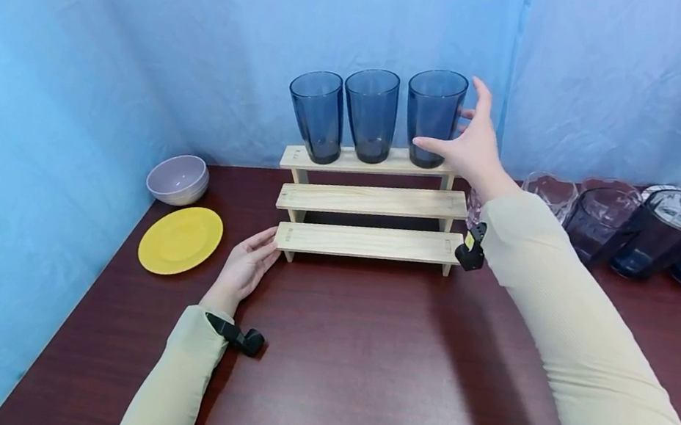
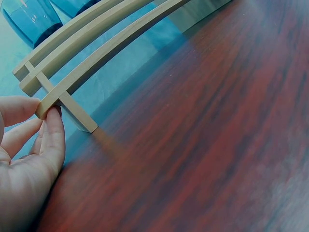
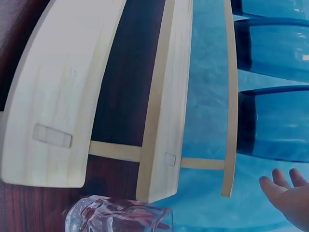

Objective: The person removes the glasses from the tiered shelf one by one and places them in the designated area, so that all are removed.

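A three-tier wooden shelf (image 1: 369,241) stands on the dark red table (image 1: 354,378). Three dark blue glasses stand upright on its top tier: left (image 1: 318,116), middle (image 1: 369,113), right (image 1: 433,112). My right hand (image 1: 455,123) is open beside the right glass, fingers spread, thumb in front of its base. In the right wrist view the fingers (image 3: 289,193) are apart from that glass (image 3: 280,123). My left hand (image 1: 269,242) lies on the table. Its straight thumb and forefinger (image 2: 53,135) touch the left end of the bottom plank (image 2: 96,53).
A grey bowl (image 1: 179,178) and a yellow plate (image 1: 181,239) sit at the left. Several clear, purple and blue glasses (image 1: 603,217) stand at the right rear, one clear glass (image 3: 120,215) close to the shelf's right end. Blue cloth closes off the back and left.
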Demonstrator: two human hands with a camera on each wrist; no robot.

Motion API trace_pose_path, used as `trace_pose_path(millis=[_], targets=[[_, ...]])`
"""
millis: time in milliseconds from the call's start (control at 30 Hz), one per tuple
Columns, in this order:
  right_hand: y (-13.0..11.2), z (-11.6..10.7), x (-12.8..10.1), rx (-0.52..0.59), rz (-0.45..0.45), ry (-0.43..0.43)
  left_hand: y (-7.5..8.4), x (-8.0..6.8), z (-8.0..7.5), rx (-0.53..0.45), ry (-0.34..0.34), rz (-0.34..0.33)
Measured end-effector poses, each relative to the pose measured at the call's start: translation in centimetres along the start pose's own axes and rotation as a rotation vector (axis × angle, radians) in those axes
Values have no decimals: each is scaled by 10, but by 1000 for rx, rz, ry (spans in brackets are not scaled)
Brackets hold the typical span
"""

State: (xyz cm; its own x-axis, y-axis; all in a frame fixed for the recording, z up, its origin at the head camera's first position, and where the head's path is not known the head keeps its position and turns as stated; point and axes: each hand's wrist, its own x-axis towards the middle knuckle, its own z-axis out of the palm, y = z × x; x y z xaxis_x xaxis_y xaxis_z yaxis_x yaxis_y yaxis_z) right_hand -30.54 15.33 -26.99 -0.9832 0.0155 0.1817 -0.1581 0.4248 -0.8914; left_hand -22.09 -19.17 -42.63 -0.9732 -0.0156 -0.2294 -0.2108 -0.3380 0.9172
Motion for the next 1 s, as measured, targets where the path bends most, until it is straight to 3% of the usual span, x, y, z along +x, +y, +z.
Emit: trace_pose_path(millis=[467, 667, 1000], targets=[[2, 11, 0, -28, 3, 25, 1, -4, 0, 17, -11, -18], [4, 15, 2, -36, 14, 75, 1, -4, 0, 0, -16, -11], [9, 18, -1, -65, -46, 142, -1, -2, 0, -20, -13, -11]])
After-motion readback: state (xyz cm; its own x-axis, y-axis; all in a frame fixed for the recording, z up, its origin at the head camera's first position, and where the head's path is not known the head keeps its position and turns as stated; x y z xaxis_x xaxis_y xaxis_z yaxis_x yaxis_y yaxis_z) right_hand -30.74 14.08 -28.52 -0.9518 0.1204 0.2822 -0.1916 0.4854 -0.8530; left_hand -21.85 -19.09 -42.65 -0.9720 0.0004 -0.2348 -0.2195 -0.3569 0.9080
